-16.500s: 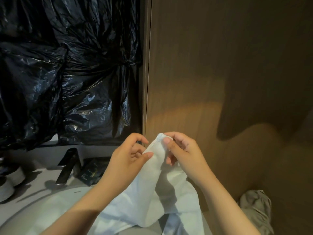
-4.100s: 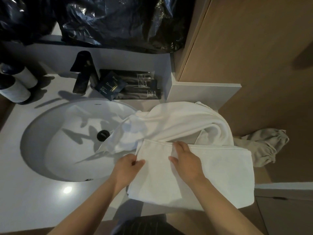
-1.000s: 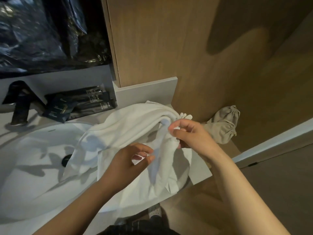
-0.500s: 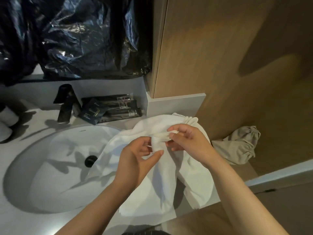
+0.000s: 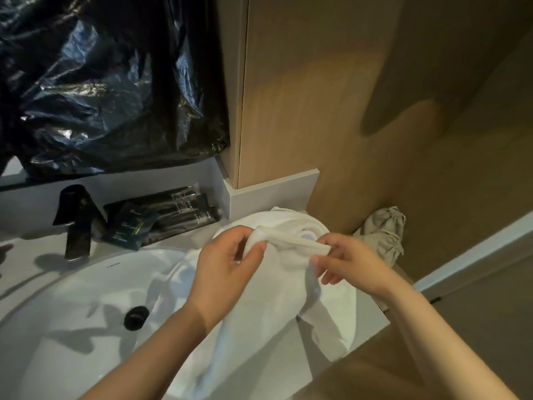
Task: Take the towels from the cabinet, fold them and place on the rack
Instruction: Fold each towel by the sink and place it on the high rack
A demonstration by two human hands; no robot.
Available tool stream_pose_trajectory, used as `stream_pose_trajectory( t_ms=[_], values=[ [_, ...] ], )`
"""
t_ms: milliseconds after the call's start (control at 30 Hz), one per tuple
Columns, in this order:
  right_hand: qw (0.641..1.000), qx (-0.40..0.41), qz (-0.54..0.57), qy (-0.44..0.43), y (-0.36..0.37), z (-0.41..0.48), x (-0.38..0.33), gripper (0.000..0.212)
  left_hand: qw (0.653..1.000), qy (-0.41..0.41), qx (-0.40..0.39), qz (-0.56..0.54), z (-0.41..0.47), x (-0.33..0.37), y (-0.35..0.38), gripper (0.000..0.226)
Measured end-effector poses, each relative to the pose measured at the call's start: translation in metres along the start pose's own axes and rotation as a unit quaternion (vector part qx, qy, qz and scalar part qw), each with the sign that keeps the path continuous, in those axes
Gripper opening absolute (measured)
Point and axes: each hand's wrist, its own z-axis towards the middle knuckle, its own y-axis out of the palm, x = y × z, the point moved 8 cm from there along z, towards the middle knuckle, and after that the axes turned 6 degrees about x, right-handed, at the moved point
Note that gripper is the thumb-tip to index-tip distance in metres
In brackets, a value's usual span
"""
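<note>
- White towel: unfolded, bunched edge raised, rest draped on surface right of sink.
- Left hand, right hand: each pinching that edge.
- Step: folding; next, likely find corners, pull edge taut.

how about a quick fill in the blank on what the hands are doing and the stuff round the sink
1. The left hand and the right hand both pinch the edge of a ____ towel.
2. The drain in the sink is ____ in colour.
3. The faucet stands to the ____ of the toiletry packets.
4. The crumpled beige cloth lies to the ____ of the towel.

Missing words: white; black; left; right
</note>
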Motion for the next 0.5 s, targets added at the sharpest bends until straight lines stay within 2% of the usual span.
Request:
stream_pose_trajectory(
  t_ms=[100, 167, 233, 267, 367, 500],
  values=[
    [0.998, 0.05, 0.023, -0.014, -0.022, -0.012, -0.006, 0.017, 0.997, 0.062, -0.025, 0.024, 0.018, 0.026, 0.006, 0.008],
    [0.993, 0.096, 0.037, -0.049, -0.042, -0.022, -0.02, 0.015, 0.993, 0.109, -0.019, 0.051, 0.031, 0.052, 0.005, 0.014],
    [0.983, 0.147, 0.054, -0.099, -0.065, -0.033, -0.044, 0.009, 0.986, 0.149, -0.01, 0.07, 0.045, 0.086, -0.001, 0.011],
    [0.975, 0.171, 0.067, -0.125, -0.078, -0.038, -0.058, 0.007, 0.983, 0.168, -0.003, 0.069, 0.052, 0.105, -0.006, 0.009],
    [0.945, 0.236, 0.109, -0.199, -0.124, -0.058, -0.103, 0.001, 0.973, 0.224, 0.023, 0.044, 0.068, 0.167, -0.019, 0.023],
    [0.9, 0.308, 0.056, -0.303, -0.184, -0.095, -0.167, 0.004, 0.961, 0.273, 0.045, 0.022, 0.078, 0.245, -0.027, 0.024]
  ],
)
